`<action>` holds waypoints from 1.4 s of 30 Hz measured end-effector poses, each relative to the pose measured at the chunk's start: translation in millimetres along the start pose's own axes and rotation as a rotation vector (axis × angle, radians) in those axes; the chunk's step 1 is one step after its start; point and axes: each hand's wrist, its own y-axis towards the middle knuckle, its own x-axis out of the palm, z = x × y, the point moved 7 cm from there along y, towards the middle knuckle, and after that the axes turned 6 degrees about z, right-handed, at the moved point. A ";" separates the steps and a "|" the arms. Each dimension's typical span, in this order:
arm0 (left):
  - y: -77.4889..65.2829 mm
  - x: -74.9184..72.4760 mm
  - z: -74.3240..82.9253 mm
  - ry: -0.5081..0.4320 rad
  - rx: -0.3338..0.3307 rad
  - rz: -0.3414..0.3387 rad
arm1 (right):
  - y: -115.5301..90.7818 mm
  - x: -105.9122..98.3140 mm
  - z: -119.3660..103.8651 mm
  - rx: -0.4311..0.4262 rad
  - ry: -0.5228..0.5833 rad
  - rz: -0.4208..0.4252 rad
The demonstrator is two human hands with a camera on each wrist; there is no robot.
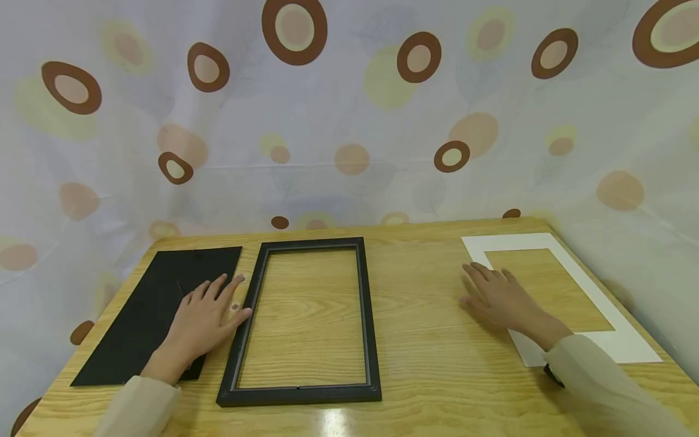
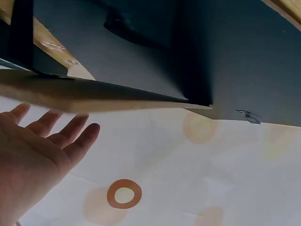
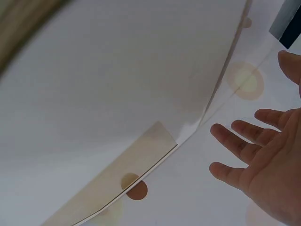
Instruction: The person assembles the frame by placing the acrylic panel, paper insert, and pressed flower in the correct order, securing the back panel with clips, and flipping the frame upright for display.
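Observation:
My left hand (image 1: 199, 321) is spread, palm down, over the right part of a black backing board (image 1: 147, 303). Its thumb reaches the left side of a black picture frame (image 1: 372, 340), which surrounds bare wood. Over the left border of a white mat board (image 1: 592, 291) with a rectangular window, my right hand (image 1: 505, 300) has its fingers extended. Neither hand grips anything. In the left wrist view, loose fingers (image 2: 77, 136) show beside the dark board (image 2: 244, 61), which bears a small metal hanger (image 2: 248, 116). The right wrist view has spread fingers (image 3: 235, 141) beside the white mat.
Everything lies on a light wooden table (image 1: 420, 315), with the frame between the board and the mat. A white curtain (image 1: 349, 109) printed with brown and beige rounds hangs behind and at both sides. Small pale marks (image 1: 235, 307) show between board and frame.

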 end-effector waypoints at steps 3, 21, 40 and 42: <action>0.5 2.6 5.9 -0.002 0.023 -0.004 | 1.0 1.1 -3.1 -0.012 -0.004 -0.017; -1.4 13.2 23.0 -0.026 0.077 -0.034 | 1.2 5.7 -7.5 -0.045 -0.023 -0.042; -2.7 17.1 24.0 -0.063 0.094 -0.058 | 13.7 6.3 -2.9 0.130 0.256 -0.121; -2.8 17.3 23.9 -0.066 0.091 -0.061 | 14.6 8.2 -0.4 0.170 0.278 -0.132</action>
